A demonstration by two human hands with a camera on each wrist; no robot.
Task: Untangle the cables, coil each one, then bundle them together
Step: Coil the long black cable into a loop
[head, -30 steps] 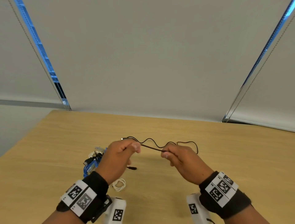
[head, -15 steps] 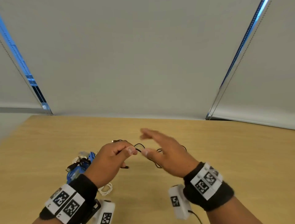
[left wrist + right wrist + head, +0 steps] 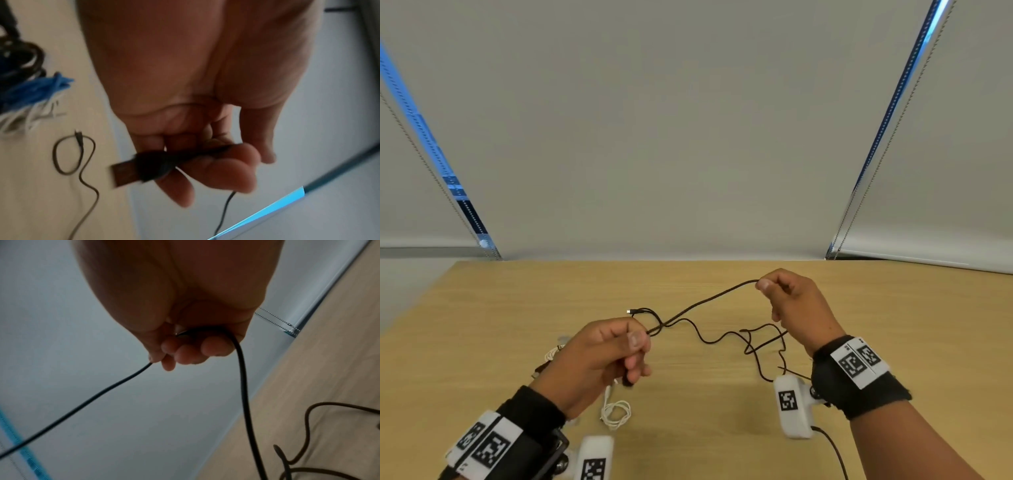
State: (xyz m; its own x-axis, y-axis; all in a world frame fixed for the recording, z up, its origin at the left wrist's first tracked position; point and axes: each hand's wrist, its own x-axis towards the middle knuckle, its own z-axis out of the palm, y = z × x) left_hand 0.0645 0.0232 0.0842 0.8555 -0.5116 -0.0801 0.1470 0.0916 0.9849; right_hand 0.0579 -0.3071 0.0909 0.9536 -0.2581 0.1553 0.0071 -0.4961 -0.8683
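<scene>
A thin black cable (image 3: 709, 301) stretches between both hands above the wooden table (image 3: 500, 308). My left hand (image 3: 633, 346) grips it near its USB plug (image 3: 127, 172), which sticks out below the curled fingers. My right hand (image 3: 768, 286), raised further back and to the right, pinches the cable (image 3: 102, 391) between thumb and fingers; the slack drops from the fist (image 3: 244, 402) into loose loops (image 3: 763, 342) on the table. The cable's small far connector (image 3: 629, 311) lies beyond the left hand.
A small white coiled cable (image 3: 616, 413) lies near the left wrist. A pile of blue, black and white cables (image 3: 30, 91) sits left of the left hand, mostly hidden in the head view. Window blinds (image 3: 688, 137) rise behind the table's far edge.
My right hand, open half a second ago, has closed on the black cable and drawn it up and to the right. The span between the hands is longer now.
</scene>
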